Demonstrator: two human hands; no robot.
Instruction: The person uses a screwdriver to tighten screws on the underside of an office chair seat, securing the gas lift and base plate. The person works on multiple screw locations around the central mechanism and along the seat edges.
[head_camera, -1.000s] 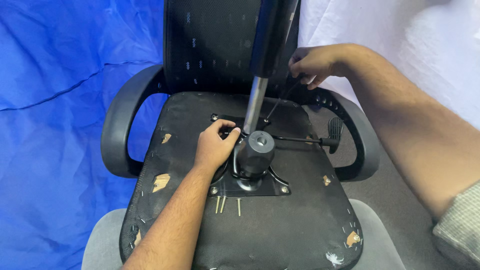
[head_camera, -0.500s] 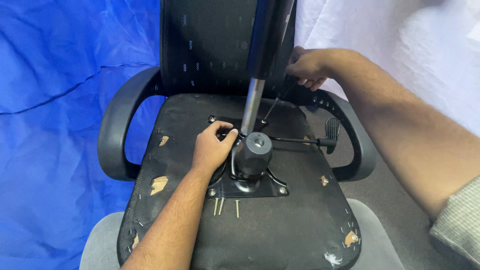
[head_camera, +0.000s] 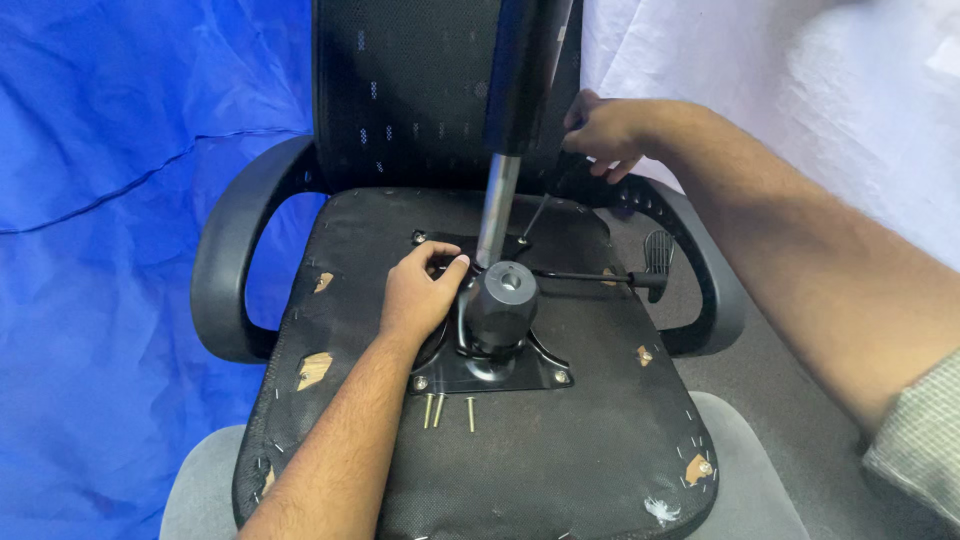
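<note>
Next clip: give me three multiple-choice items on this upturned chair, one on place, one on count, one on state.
1. Where does the left hand rest?
A. on the armrest
B. on the mounting plate beside the cylinder hub
C. on the blue cloth

2. How many loose screws lie in front of the plate?
A. one
B. three
C. six

3. What is the right hand doing?
A. gripping the top of a screwdriver
B. lying open on the seat
C. holding the lever

Key: 1 B, the fingers touch the plate by the hub; 2 B, three lie side by side; 3 A, the fingers close on the tool's top and its shaft runs down to the plate.
</note>
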